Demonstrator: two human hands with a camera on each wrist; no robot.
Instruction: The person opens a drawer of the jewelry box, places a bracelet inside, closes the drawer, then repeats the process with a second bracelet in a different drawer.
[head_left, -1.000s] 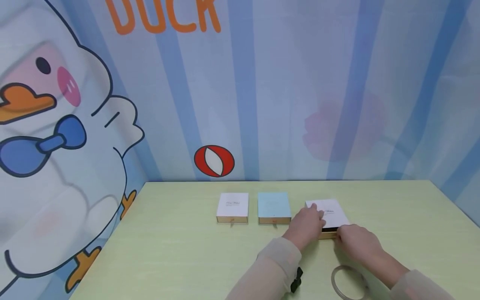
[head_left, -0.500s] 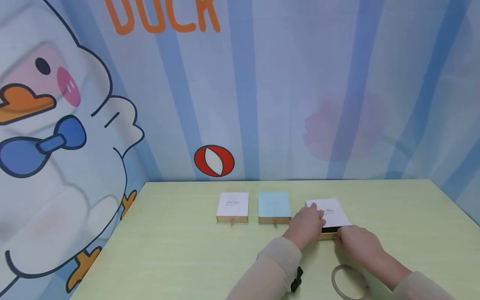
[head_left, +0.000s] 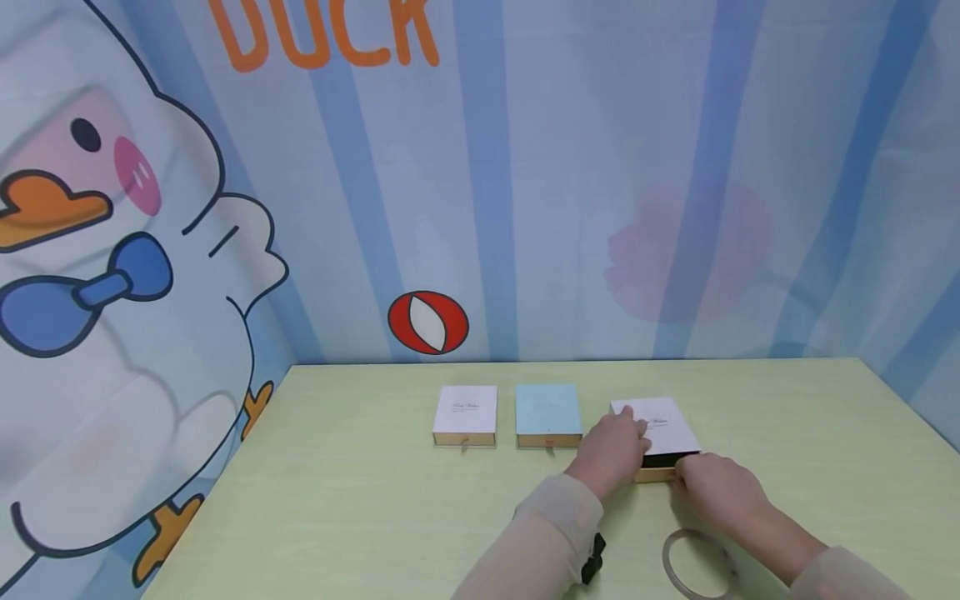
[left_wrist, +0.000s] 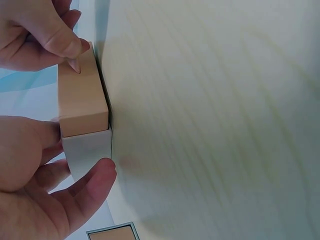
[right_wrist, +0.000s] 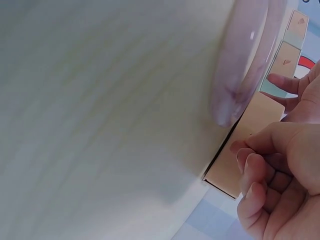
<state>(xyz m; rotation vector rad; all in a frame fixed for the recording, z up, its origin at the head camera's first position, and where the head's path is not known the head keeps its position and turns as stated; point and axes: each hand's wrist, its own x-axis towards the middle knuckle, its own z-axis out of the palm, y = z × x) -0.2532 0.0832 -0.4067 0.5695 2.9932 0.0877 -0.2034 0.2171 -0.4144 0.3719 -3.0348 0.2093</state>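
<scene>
A white-lidded drawer box (head_left: 670,429) sits on the right part of the table, its tan inner drawer (head_left: 654,475) partly out with a dark gap behind the front. My left hand (head_left: 611,450) holds the white sleeve at its left side; in the left wrist view the thumb and fingers lie around the sleeve's end. At the drawer front, my right hand (head_left: 716,487) pinches the small pull tab (left_wrist: 75,65) between thumb and curled fingers. A pale, glossy bangle (head_left: 667,558) lies on the table in front of the right hand.
To the left stand a light blue drawer box (head_left: 548,410) and a white drawer box (head_left: 465,410), both closed with tabs facing front. The pale green table (head_left: 337,500) meets a duck-printed backdrop (head_left: 555,167) at the back. A black bow (head_left: 593,559) shows at the left sleeve.
The drawer has come slightly further out toward the front, with the right hand moving along with it. The left hand has stayed on the sleeve.
</scene>
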